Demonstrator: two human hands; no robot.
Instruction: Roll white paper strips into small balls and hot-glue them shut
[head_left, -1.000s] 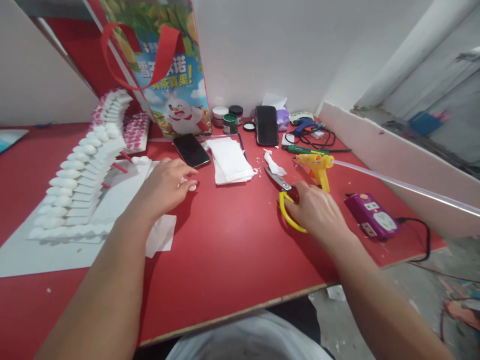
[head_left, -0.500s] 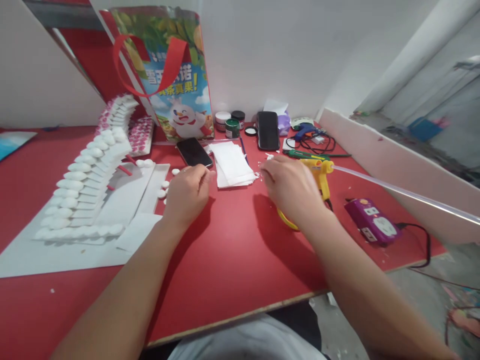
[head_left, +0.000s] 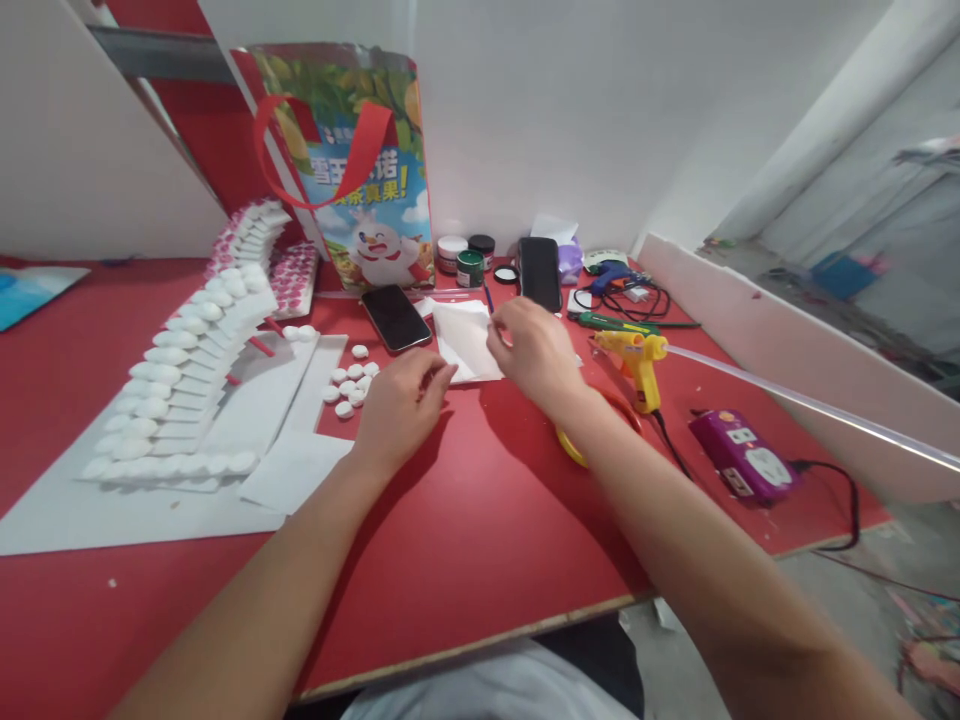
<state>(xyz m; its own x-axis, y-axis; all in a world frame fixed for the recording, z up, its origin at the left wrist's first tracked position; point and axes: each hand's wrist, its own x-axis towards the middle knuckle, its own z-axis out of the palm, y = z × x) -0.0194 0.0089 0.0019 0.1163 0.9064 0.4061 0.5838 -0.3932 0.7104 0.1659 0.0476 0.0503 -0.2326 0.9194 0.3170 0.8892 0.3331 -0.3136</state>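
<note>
My left hand (head_left: 405, 405) is over the red table, its fingers curled and thumb near the index finger. Anything between those fingertips is too small to make out. Beside it lie several small white rounded pieces (head_left: 350, 390). My right hand (head_left: 536, 350) is at the right side of a stack of white paper sheets (head_left: 465, 345), fingers bent together in a pinch. Whether a sheet is held there is hidden. Further left, a curved row of white oval pieces on flat strips (head_left: 176, 365) rests on a white board (head_left: 195, 515).
A yellow glue gun (head_left: 637, 365) with a long clear stick stands right, near a purple power socket (head_left: 750, 455). A yellow ring-shaped item (head_left: 571, 448) lies under my right forearm. Behind are a phone (head_left: 395, 318), paint jars (head_left: 470, 268) and a printed bag (head_left: 367, 180).
My right hand has moved left from beside the glue gun to the paper stack. My left hand has shifted right and nearer, uncovering more white pieces. The view has tilted slightly.
</note>
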